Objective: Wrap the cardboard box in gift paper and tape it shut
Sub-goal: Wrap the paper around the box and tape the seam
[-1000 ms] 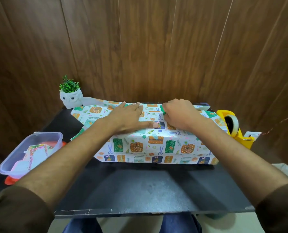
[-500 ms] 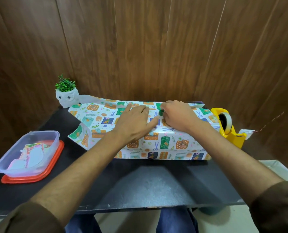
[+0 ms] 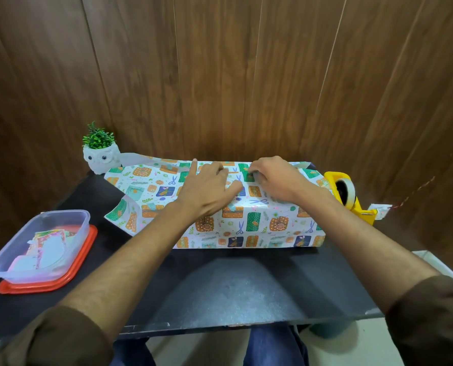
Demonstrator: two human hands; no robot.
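Note:
The box is fully covered by white gift paper (image 3: 249,220) printed with green and orange presents; it lies lengthwise at the back of the black table (image 3: 233,291). My left hand (image 3: 206,191) lies flat on the top of the wrapped box, fingers spread, pressing the paper down. My right hand (image 3: 275,178) rests just to its right on the top seam, fingers curled and pinching at the paper edge. Whether it holds a piece of tape cannot be seen. The paper's left end (image 3: 126,215) sticks out loose past the box.
A yellow tape dispenser (image 3: 348,196) stands at the box's right end. A white owl pot with a green plant (image 3: 101,154) sits at the back left. A clear plastic tub of paper scraps (image 3: 40,247) rests on a red lid at the left. Wood panels rise close behind.
My left hand slid a little left and forward over the top, thumb still toward the seam. My right hand stayed on the seam. The view shifted, bringing the tub fully into sight.

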